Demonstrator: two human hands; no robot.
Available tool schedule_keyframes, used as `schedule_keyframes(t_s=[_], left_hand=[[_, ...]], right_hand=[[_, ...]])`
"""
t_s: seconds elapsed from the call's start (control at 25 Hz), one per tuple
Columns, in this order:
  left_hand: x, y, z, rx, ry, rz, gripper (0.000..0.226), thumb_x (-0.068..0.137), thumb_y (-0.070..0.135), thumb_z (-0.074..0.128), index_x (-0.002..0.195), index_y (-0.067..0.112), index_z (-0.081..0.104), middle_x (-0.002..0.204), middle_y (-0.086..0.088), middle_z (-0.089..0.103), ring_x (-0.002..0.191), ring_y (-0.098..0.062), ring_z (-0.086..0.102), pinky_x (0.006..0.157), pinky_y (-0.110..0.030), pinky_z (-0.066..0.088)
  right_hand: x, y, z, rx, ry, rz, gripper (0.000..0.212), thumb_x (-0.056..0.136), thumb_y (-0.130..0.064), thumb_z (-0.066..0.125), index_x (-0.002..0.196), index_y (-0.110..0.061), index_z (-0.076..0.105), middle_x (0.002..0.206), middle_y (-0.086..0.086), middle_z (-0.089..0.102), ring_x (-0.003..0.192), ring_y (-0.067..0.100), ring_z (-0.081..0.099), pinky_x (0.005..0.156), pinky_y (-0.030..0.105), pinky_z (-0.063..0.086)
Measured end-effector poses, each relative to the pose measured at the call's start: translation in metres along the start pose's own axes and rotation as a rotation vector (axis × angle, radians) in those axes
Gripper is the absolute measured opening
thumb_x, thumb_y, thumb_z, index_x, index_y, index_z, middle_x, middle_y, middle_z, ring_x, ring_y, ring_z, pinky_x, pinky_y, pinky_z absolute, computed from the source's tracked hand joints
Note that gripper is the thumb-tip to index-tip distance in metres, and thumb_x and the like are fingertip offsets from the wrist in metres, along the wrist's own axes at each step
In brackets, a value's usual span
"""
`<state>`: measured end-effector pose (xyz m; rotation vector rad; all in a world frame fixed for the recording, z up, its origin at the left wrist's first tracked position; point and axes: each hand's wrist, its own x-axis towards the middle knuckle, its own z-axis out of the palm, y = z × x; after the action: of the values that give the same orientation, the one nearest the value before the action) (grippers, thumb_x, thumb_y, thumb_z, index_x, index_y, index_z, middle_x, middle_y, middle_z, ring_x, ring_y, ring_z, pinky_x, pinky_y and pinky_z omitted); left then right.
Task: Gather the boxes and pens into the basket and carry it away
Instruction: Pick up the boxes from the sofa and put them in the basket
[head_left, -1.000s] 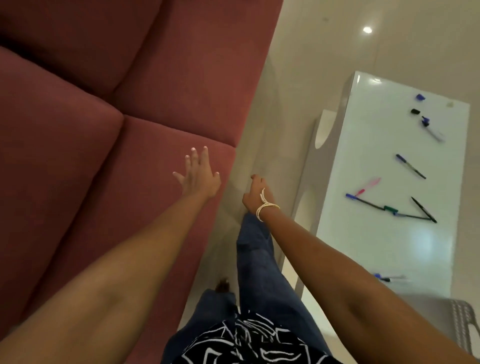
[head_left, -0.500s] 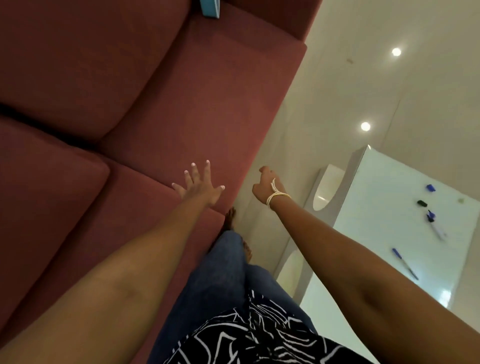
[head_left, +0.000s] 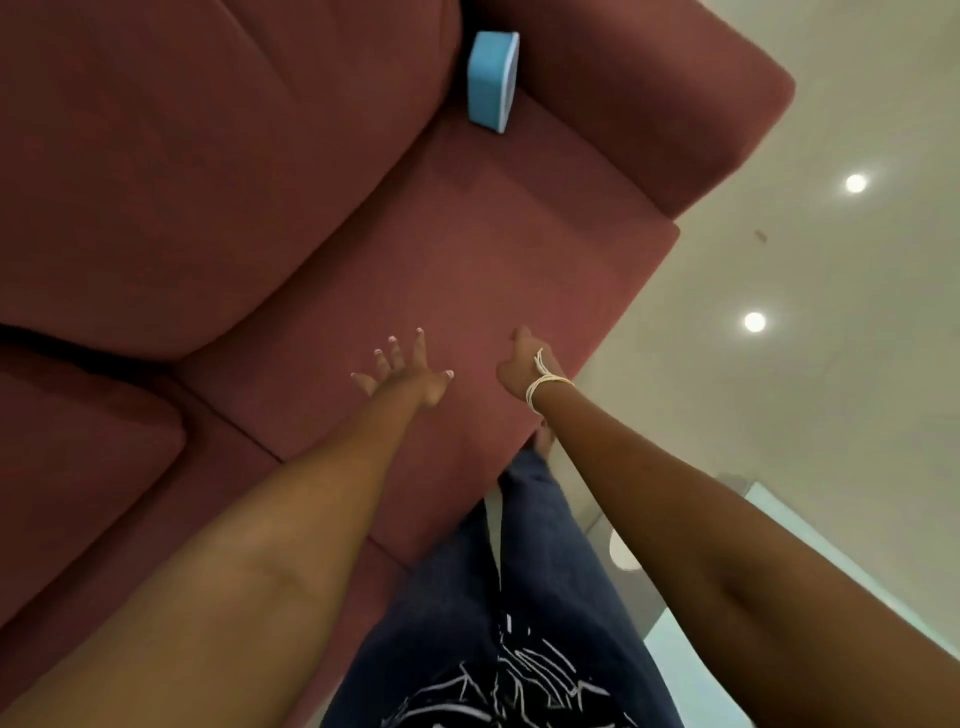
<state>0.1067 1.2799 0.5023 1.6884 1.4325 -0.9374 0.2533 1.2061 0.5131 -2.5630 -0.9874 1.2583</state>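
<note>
Blue box (head_left: 492, 80): stands on edge at the 12 o'clock end of the sofa seat (head_left: 467, 270), wedged in the corner between back cushion (head_left: 208, 156) and armrest (head_left: 649, 104); well apart from both hands.
Left hand (head_left: 410, 371): fingers spread wide over the seat, holding nothing; whether it touches the fabric I cannot tell.
Right hand (head_left: 519, 366): at 3 o'clock of the left hand, seen from behind the wrist with a pale bracelet (head_left: 543, 384); its fingers are hidden, so I cannot tell how far they are curled, and nothing shows in it.
Basket and pens: not in view here.
Table (head_left: 779, 571): only a glossy white corner shows at 4 o'clock.
How the box will handle: likely light, stiff card or plastic with smooth faces, a little slippery but not fragile; the soft cushions may pinch it slightly.
Where to take hold: judged best across the two broad faces, thumb on one, fingers on the other, near the exposed upper edge, then lifted straight out of the corner.
Stage: probably reaching toward the first box; gathering not yet begun.
</note>
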Motion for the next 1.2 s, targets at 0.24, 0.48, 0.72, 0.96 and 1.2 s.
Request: schedule_keyframes(t_s=[0.24,0.48,0.72,0.96,1.2], left_hand=[[0.108,0.078,-0.078,-0.233,0.103,-0.01,0.081,0.095,0.058,0.037,0.151,0.034,-0.016,0.161,-0.005,-0.02,0.15,-0.028,-0.013,0.113,-0.067,0.001],[0.188,0.138,-0.122,-0.354,0.059,-0.048,0.09,0.092,0.058,0.046,0.151,0.034,-0.018,0.159,-0.007,-0.027,0.149,-0.028,-0.017,0.111,-0.069,0.004],[0.216,0.146,-0.108,-0.169,-0.045,-0.134,0.153,0.05,0.065,0.081,0.131,0.04,-0.046,0.135,-0.003,-0.061,0.134,-0.032,-0.046,0.097,-0.082,0.002],[0.222,0.151,-0.103,-0.123,-0.049,-0.164,0.17,0.032,0.067,0.085,0.124,0.036,-0.054,0.131,-0.008,-0.063,0.129,-0.038,-0.05,0.092,-0.085,0.0],[0.226,0.152,-0.103,-0.121,-0.08,-0.172,0.168,0.034,0.066,0.086,0.122,0.035,-0.054,0.121,-0.008,-0.068,0.128,-0.039,-0.05,0.091,-0.086,-0.001]], right_hand=[[0.139,-0.05,-0.047,0.019,-0.026,-0.123,0.04,0.086,-0.015,0.056,0.124,-0.005,0.048,0.113,0.018,0.062,0.1,0.036,0.063,0.079,0.036,0.052],[0.241,-0.059,-0.091,0.067,-0.033,-0.145,0.039,0.081,-0.011,0.059,0.119,-0.004,0.054,0.105,0.011,0.065,0.096,0.028,0.063,0.079,0.03,0.049],[0.309,-0.076,-0.109,0.342,0.167,-0.169,0.063,0.074,-0.026,0.071,0.131,-0.014,0.046,0.11,0.007,0.061,0.098,0.022,0.063,0.088,0.035,0.054],[0.345,-0.132,-0.12,0.426,0.481,-0.186,0.122,0.055,-0.055,0.082,0.151,-0.013,0.02,0.134,0.015,0.041,0.12,0.029,0.052,0.102,0.03,0.041],[0.372,-0.161,-0.128,0.423,0.498,-0.08,0.115,0.058,-0.054,0.082,0.15,-0.021,0.021,0.131,0.007,0.051,0.116,0.023,0.057,0.093,0.031,0.044]])
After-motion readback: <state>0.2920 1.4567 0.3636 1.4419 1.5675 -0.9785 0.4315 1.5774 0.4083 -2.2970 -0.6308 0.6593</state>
